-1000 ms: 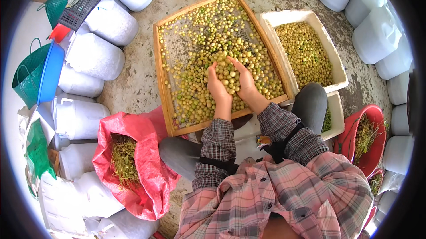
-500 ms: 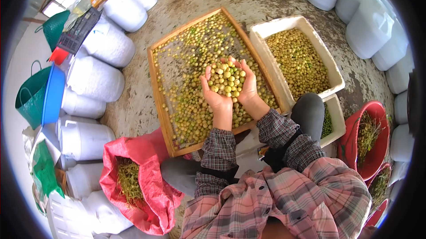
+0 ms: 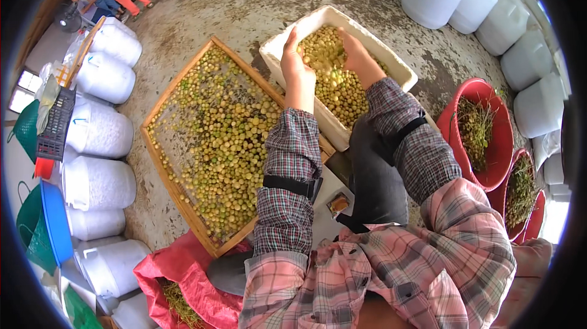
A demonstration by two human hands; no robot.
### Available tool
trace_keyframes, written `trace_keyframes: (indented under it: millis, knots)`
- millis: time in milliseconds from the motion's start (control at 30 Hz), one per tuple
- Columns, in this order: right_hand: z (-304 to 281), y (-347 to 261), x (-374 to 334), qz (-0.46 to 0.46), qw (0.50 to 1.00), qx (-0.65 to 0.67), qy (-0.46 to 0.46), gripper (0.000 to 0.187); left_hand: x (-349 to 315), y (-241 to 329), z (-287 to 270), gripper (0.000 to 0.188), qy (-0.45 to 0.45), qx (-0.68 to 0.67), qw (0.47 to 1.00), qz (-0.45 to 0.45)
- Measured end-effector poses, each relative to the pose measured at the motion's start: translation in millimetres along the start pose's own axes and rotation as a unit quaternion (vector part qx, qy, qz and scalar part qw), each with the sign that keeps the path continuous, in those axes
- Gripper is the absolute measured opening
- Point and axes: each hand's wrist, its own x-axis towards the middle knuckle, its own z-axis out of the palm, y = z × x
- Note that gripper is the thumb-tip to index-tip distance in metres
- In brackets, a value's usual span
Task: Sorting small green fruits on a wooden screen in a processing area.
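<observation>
Small, smooth, round fruits (image 3: 345, 101), yellow to green, lie heaped in a thick-walled, rough white box (image 3: 400, 78). Just above them I see the left hand (image 3: 298, 71) and right hand (image 3: 361, 57) parted, loosely curved, blurred fruits between them. More fruits scatter over the wood-framed tray (image 3: 244, 69) alongside. A crinkled red sack (image 3: 202, 265) and a smooth red tub (image 3: 505, 158) hold stringy stems (image 3: 476, 130).
</observation>
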Motion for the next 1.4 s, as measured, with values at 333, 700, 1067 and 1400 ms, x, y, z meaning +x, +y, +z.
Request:
trace_keyframes:
  millis: [333, 700, 1067, 1400]
  knots:
    - [-9, -4, -34, -0.112, 0.991, -0.073, -0.023, 0.043, -109, 96, -131, 0.016, 0.139, 0.074, 0.962, 0.225]
    - [142, 139, -147, -0.22, 0.779, -0.45, -0.376, 0.035, -171, 113, -308, 0.057, 0.23, 0.701, 0.637, 0.223]
    - [119, 204, -141, -0.438, 0.708, -0.467, -0.298, 0.042, -175, 58, -254, 0.04, 0.04, 0.721, 0.669, 0.174]
    - [142, 224, -183, -0.075, 0.975, -0.063, -0.2, 0.037, -184, 17, -201, 0.045, 0.27, 0.176, 0.933, 0.16]
